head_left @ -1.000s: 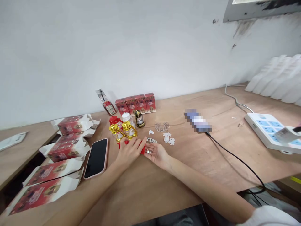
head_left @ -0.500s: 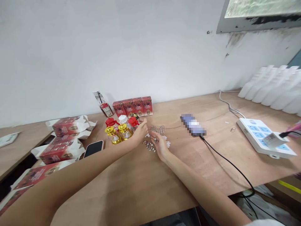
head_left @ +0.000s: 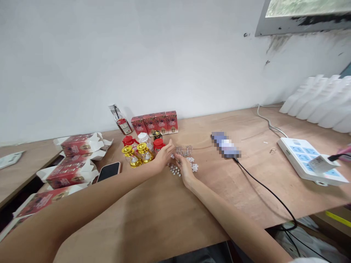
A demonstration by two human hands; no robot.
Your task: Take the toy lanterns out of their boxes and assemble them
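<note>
My left hand (head_left: 165,155) is beside the small lanterns, its fingers curled together. Whatever it may hold is hidden from me. Close to its right, my right hand (head_left: 185,170) is closed, with a small silver button cell just showing at the fingers. Several loose button cells (head_left: 174,170) lie on the table below the hands. Small white plastic pieces (head_left: 194,167) are scattered by my right hand, and metal wire parts (head_left: 187,150) lie just beyond it. The lanterns include a gold one (head_left: 145,152), a red one (head_left: 158,144), a white one (head_left: 143,137) and a black one (head_left: 157,135).
Red printed boxes (head_left: 161,123) stand by the wall, next to a clear packet (head_left: 120,119). Opened boxes (head_left: 68,171) and a phone (head_left: 109,171) are on the left. To the right are a blurred-out phone (head_left: 225,145) with a black cable and a white power strip (head_left: 309,159).
My left hand has turned slightly and dropped beside the red lantern, uncovering the black lantern behind it. The fingers of my right hand have shifted a little, hiding more of the button cell.
</note>
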